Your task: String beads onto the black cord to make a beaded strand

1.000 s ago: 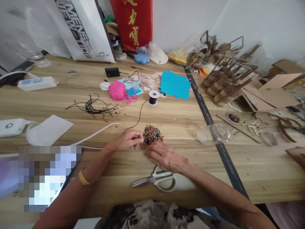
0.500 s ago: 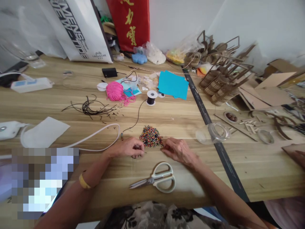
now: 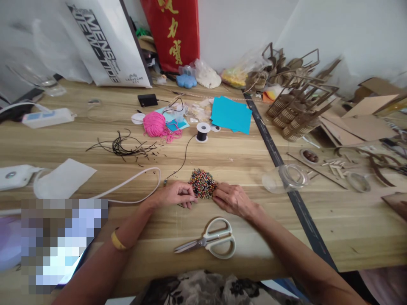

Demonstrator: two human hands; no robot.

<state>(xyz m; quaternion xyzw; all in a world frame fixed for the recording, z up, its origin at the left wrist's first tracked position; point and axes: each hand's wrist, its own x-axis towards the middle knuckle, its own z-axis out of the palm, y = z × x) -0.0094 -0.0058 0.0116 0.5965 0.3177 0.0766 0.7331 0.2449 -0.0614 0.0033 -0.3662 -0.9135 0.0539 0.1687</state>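
Note:
A small heap of many-coloured beads (image 3: 202, 183) lies on the wooden table (image 3: 222, 156). My left hand (image 3: 174, 195) rests at the heap's left edge with fingers pinched together; a thin black cord (image 3: 182, 159) runs from there to a spool (image 3: 202, 131). My right hand (image 3: 231, 198) sits at the heap's right edge, fingers curled, fingertips touching the beads. What either hand pinches is too small to make out.
White-handled scissors (image 3: 210, 243) lie just in front of my hands. A clear plastic cup (image 3: 286, 178) lies on its side to the right. A white cable (image 3: 133, 182), cord scraps (image 3: 124, 146), pink yarn (image 3: 155, 125), blue paper (image 3: 230, 114) and wooden cut-outs (image 3: 299, 110) lie farther off.
My right hand has moved from in front of the beads, near the scissors, to the heap's right edge. My left hand stays at the left edge.

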